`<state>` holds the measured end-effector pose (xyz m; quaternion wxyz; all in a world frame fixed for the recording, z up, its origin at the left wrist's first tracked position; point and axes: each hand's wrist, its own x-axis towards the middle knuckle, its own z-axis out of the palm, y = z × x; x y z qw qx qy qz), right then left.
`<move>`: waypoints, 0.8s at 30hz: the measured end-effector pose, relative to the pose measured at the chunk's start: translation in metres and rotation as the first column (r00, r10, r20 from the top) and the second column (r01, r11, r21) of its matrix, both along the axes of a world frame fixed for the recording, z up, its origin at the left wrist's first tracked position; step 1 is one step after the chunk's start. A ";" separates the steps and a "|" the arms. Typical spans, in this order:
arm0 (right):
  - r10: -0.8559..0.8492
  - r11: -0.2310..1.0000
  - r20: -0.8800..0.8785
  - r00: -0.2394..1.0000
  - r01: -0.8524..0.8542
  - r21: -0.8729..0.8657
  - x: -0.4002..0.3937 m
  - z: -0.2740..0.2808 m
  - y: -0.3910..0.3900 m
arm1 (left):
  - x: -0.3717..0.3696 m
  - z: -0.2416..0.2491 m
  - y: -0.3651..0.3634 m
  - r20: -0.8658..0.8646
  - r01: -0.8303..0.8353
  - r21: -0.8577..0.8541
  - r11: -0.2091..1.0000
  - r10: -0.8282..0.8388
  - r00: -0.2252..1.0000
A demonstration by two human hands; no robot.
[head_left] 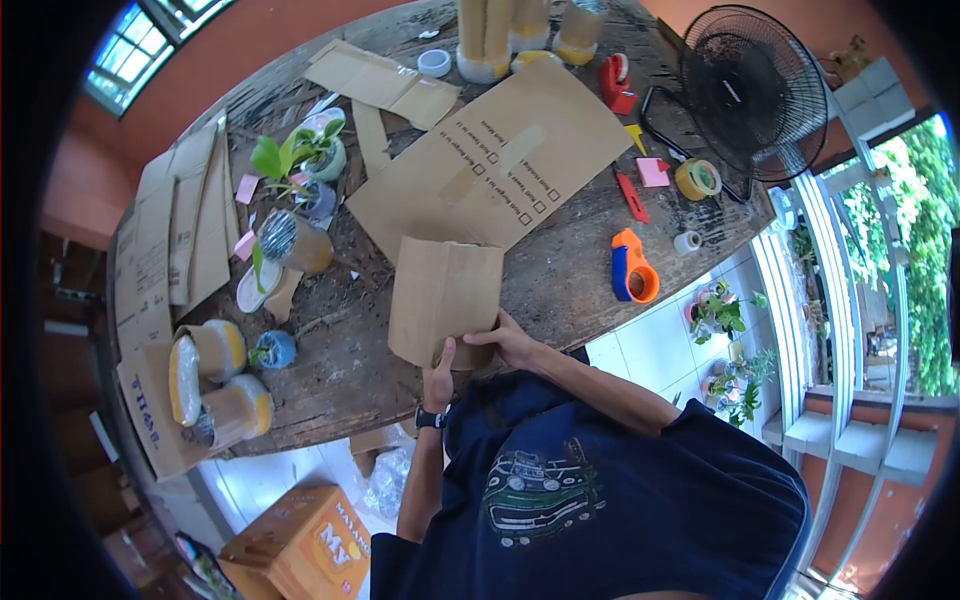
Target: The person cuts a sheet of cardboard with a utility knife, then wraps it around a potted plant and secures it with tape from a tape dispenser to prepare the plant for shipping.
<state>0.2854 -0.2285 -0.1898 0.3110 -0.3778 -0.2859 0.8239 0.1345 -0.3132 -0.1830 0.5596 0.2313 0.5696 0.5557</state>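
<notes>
Two hands grip one folded cardboard piece [443, 296] at the near table [560, 270] edge: the left hand [440, 380] clamps its bottom edge, thumb up, and the right hand [512, 342] pinches the lower corner. Beyond lie one large flattened carton [495, 160] (printed checkboxes), one orange tape dispenser [632, 268], one yellow tape roll [698, 179].

Brown cardboard piece [443, 300], orange-and-blue tape dispenser [632, 268], yellow tape roll [698, 179], black fan [745, 92].
</notes>
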 end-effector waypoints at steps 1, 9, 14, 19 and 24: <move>-0.013 0.996 -0.065 0.998 0.007 -0.093 0.006 0.000 0.000 | 0.002 0.004 0.002 -0.004 -0.041 0.051 0.998 0.041 0.999; 0.014 0.992 -0.264 0.964 -0.046 -0.116 0.028 -0.010 0.008 | 0.002 0.044 0.021 0.082 0.031 0.124 0.992 -0.041 0.996; -0.010 0.992 -0.261 0.965 -0.024 -0.125 0.023 -0.003 0.013 | 0.001 0.056 0.038 0.164 -0.065 0.151 0.986 0.039 0.986; -0.010 0.998 -0.186 0.983 -0.001 -0.062 0.015 0.005 0.015 | 0.007 0.035 0.045 0.321 -0.376 -0.065 0.924 0.376 0.869; 0.022 0.987 0.004 1.000 -0.022 0.156 0.010 0.013 0.013 | 0.013 0.014 0.035 -0.313 -0.504 -0.032 0.863 0.471 0.825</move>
